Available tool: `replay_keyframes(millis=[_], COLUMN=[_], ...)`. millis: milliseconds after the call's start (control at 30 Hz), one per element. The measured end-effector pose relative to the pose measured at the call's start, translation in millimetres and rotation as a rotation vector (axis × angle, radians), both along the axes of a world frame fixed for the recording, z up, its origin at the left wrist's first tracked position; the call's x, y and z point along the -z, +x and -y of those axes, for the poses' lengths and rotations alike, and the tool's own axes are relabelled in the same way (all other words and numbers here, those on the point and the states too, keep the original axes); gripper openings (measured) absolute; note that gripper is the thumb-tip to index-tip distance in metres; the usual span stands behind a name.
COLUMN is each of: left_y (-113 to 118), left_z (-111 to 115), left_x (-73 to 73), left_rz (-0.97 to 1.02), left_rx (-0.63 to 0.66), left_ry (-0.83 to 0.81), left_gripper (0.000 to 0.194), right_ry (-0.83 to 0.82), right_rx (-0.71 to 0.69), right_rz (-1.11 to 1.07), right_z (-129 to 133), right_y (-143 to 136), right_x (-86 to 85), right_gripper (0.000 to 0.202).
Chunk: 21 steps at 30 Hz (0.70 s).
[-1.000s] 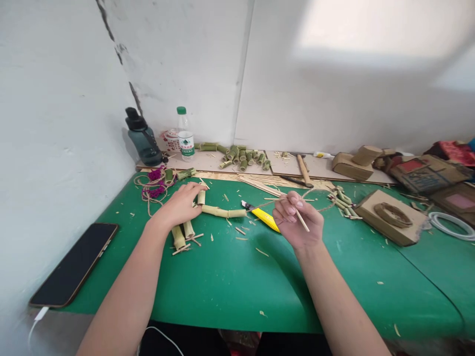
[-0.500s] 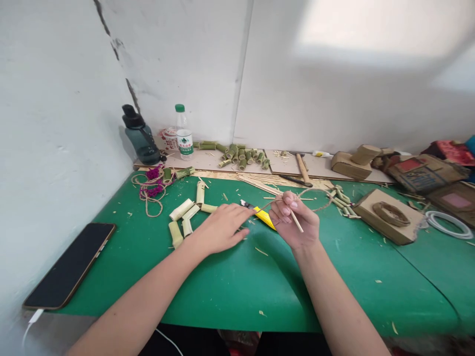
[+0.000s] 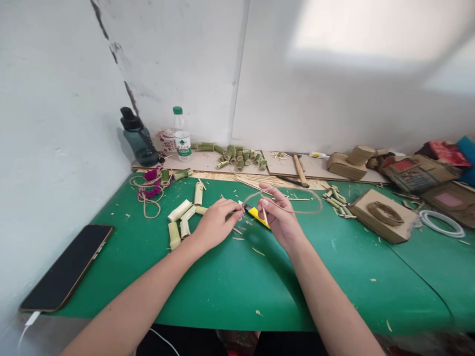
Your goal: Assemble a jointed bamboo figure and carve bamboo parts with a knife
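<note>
My left hand point(image 3: 217, 225) is closed, pinching one end of a thin brown twine point(image 3: 319, 207) between thumb and forefinger. My right hand point(image 3: 284, 220) holds a short thin wooden stick point(image 3: 264, 214) and the same twine in its thumb and fingers. From the right hand the twine bows out in a loose loop to the right. A yellow utility knife point(image 3: 256, 214) lies on the table behind and between the hands, partly covered by the right one. Left of my left hand lie several cut bamboo pieces point(image 3: 180, 209), one partly hidden by that hand.
A phone point(image 3: 69, 267) with a white cable lies at the left edge of the green table point(image 3: 230, 291). Purple cord point(image 3: 151, 190), a dark bottle point(image 3: 140, 141), a water bottle point(image 3: 182, 141), bamboo tubes point(image 3: 237, 157) and a hammer point(image 3: 300, 170) are behind. Cardboard pieces point(image 3: 386, 215) sit right.
My right hand has moved left, closer to my left hand, and its upper fingers have lifted. The stick now points more steeply down, and the twine loop has swung leftward.
</note>
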<state>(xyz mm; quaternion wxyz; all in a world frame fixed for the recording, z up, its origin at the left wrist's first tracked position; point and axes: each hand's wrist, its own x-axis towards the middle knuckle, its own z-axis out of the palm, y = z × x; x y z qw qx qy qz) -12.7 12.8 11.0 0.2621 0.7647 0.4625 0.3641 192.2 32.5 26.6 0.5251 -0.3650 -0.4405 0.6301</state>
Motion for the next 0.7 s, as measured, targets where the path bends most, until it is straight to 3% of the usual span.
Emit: replay_keyframes(millis=[100, 300, 467, 700], left_y=[0, 1, 3, 3], left_z=[-1, -2, -3, -7], left_x=[-0.1, 4.5, 7.6, 15.1], left_rz=[0.153, 0.280, 0.311, 0.373], left_rx=[-0.070, -0.053, -0.026, -0.040], left_ry=[-0.104, -0.205, -0.198, -0.133], left_gripper=[0.024, 0.030, 0.031, 0.024], right_ry=[0.009, -0.013, -0.033, -0.143], right_rx=[0.008, -0.017, -0.042, -0.018], right_rz=[0.055, 0.100, 0.111, 0.034], right_z=[0, -5, -9, -6], right_y=[-4, -11, -15, -20], right_x=[4.9, 22.1, 31.4, 28.9], right_gripper=[0.058, 0.057, 0.047, 0.039])
